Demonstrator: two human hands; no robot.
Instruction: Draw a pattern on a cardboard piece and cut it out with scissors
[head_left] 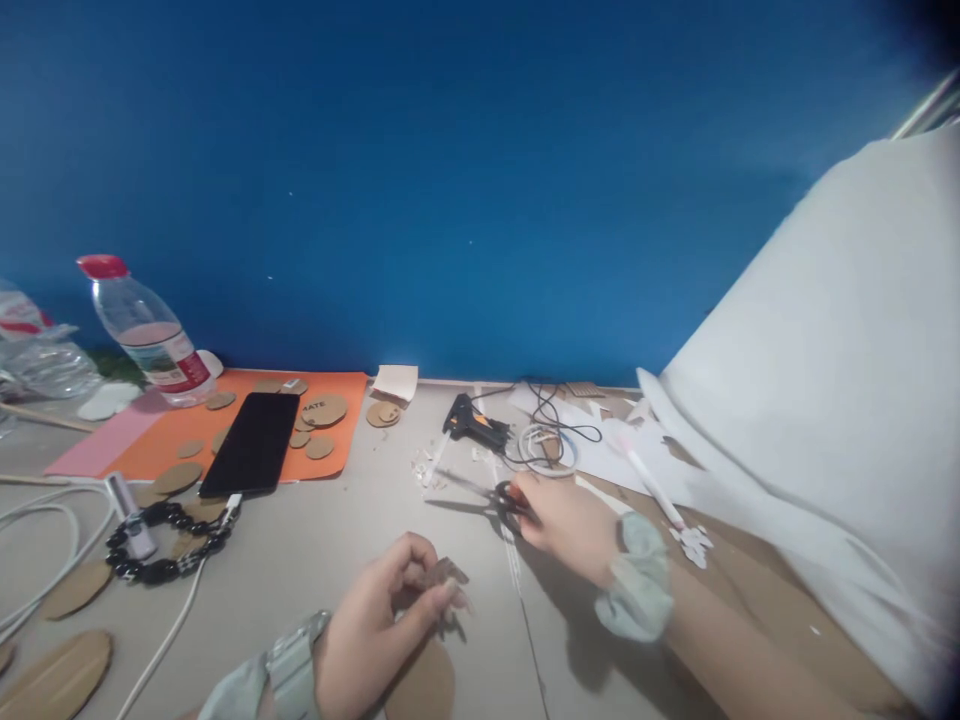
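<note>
Light moderate, diffuse. Blur softens left hand [379, 625] and scissors [501, 496]; soft shadow [600, 655] lies below right hand [566, 518]; wall [480, 190] beyond darkens.

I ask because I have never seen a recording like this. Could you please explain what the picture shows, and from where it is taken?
There is no machine here, only a person's two bare hands. The single picture comes from a camera worn on the head, looking forward and down.

The right hand holds scissors by the dark handles. The left hand has a small brown piece in its grip; it is too blurred to say exactly what it is.

On the grey table, beyond the scissors, lies a black glue gun. Toward the left, a black phone rests partly on an orange sheet, with cardboard discs around it. A bottle with a red cap stands further back.
</note>
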